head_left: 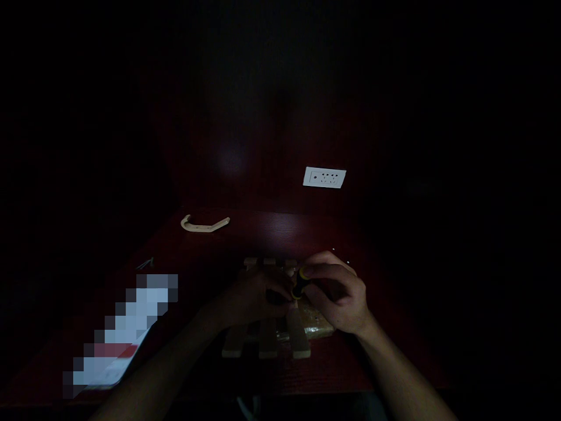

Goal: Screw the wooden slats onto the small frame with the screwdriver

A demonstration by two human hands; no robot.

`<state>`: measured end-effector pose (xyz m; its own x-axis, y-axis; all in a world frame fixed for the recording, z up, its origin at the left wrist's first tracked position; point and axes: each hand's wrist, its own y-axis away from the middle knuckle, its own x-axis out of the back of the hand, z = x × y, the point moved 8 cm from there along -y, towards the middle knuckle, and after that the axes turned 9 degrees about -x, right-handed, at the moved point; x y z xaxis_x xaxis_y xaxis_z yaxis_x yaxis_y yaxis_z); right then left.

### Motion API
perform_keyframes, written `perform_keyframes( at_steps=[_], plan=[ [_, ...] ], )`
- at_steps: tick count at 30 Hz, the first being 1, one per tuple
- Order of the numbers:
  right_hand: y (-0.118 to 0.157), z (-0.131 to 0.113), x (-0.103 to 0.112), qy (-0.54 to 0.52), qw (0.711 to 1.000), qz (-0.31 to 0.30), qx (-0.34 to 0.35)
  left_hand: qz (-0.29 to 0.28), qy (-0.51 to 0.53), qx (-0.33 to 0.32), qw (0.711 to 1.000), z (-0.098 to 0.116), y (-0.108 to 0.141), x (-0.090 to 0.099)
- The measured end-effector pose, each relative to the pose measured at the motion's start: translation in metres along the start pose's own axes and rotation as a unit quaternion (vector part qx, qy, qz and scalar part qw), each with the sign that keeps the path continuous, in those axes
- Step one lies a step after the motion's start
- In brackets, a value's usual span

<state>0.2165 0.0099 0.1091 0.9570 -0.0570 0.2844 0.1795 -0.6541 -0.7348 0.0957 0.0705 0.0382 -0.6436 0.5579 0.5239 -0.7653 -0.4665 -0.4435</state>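
My right hand (339, 289) is closed around a short screwdriver (300, 283) with a yellow and black handle, tilted and pointing down. Its tip is hidden near the rightmost slat of a slatted wooden piece (268, 345). Three pale slats run toward me on the table. My left hand (252, 298) lies across them, its fingers curled round the wood close to the screwdriver; their undersides are in shadow. Beneath the slats and my right hand is a shiny, plastic-wrapped brownish block (318, 327).
On the dark red table (280, 231), a curved pale wooden part (205, 227) lies at the back left. Small metal pieces (146, 263) sit nearer, above a bright, partly blurred flat sheet or screen (125, 339). A white wall socket (324, 177) is behind. Surroundings are very dark.
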Motion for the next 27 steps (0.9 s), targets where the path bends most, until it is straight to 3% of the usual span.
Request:
perform_keyframes(
  at_steps=[21, 27],
  plan=[
    [-0.0018, 0.0011, 0.0001, -0.030, 0.999, 0.007, -0.009, -0.002, 0.003, -0.027, 1.000, 0.0011, -0.0005, -0.0003],
    [0.0008, 0.0047, -0.0028, -0.050, 0.998, -0.015, -0.032, -0.004, 0.022, -0.023, 0.999, 0.0023, -0.0008, -0.0011]
  ],
)
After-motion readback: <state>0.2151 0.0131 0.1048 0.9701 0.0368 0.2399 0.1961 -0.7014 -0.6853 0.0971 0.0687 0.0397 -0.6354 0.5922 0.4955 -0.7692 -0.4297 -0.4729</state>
